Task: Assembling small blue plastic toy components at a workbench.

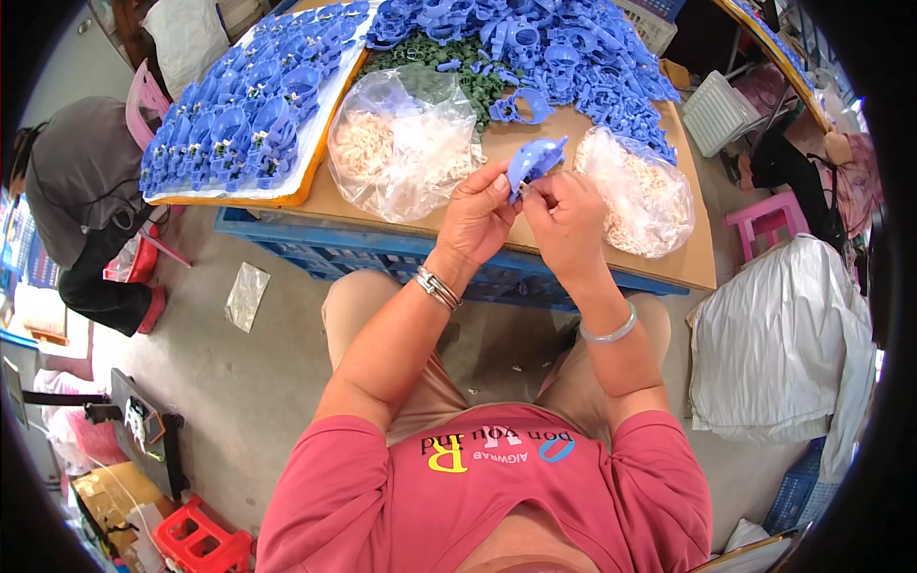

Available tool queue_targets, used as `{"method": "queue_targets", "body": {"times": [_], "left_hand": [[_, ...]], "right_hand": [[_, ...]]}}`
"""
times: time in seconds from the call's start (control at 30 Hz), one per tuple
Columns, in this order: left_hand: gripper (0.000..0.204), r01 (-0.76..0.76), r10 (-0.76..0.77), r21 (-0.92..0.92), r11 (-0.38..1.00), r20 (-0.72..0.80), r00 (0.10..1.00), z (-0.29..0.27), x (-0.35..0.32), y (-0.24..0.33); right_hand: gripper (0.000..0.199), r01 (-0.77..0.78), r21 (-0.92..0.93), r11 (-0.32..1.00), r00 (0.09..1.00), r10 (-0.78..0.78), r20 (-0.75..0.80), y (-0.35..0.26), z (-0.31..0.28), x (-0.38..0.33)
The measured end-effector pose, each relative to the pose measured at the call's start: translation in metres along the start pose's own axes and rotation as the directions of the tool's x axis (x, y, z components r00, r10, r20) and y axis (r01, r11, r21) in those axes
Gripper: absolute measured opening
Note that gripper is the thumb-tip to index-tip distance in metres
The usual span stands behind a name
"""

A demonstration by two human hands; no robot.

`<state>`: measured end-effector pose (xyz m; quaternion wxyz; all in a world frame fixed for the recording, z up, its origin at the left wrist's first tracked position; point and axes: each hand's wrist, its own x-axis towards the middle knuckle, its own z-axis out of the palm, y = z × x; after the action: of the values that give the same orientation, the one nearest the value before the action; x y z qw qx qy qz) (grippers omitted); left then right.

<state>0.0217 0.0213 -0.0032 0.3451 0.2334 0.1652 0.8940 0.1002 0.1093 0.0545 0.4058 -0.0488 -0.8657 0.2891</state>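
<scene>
- Gripping blue part point(535, 160) in left hand point(482, 215), between thumb and fingers at its left edge.
- Holding part up over near side of table point(690, 215), between two clear bags, tilted, pointed end toward upper right.
- Closing right hand point(565, 215) to a pinch, fingertips at part's lower edge; cannot tell a grip on the part from a grip on something small there.
- Wearing silver bangles point(437, 286) on left wrist, pale bangle point(611, 325) on right.
- Seeing left bag point(435, 143) of cream pieces near left hand, right bag point(640, 196) of similar pieces just beside right hand.
- Finding green pile point(458, 74) behind left bag, large blue pile point(564, 48) along far side.
- Spotting tray point(323, 158) at table's left, orange-edged, set with rows of blue pieces point(229, 124).
- Noting blue crate point(334, 241) under tabletop, clear wrapper point(247, 297) on floor at left.
- Placing white sack point(778, 334) at right, below pink stool point(769, 218) in view.
- Glimpsing person point(76, 181) in grey top at left, beside pink chair point(145, 103).
</scene>
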Motion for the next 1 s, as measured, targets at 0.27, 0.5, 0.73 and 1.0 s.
{"method": "queue_targets", "body": {"times": [0.27,0.5,0.73,1.0], "left_hand": [[0.019,0.091,-0.094,-0.023,0.996,-0.193,0.977,0.003,0.0,0.001],[0.019,0.095,-0.088,0.022,0.995,-0.229,0.97,0.005,-0.001,0.0],[0.019,0.076,-0.071,0.009,0.997,-0.276,0.958,0.007,-0.003,-0.001],[0.021,0.097,-0.095,0.002,0.995,-0.2,0.975,-0.008,-0.004,-0.003]], "right_hand": [[0.01,0.313,-0.132,0.941,0.945,-0.322,-0.057,0.012,0.01,0.001],[0.005,0.342,-0.177,0.923,0.937,-0.35,-0.016,0.009,0.003,0.005],[0.008,0.275,-0.07,0.959,0.961,-0.274,0.025,0.021,0.004,0.005],[0.008,0.446,-0.089,0.891,0.895,-0.445,0.029,0.021,0.005,0.007]]}}
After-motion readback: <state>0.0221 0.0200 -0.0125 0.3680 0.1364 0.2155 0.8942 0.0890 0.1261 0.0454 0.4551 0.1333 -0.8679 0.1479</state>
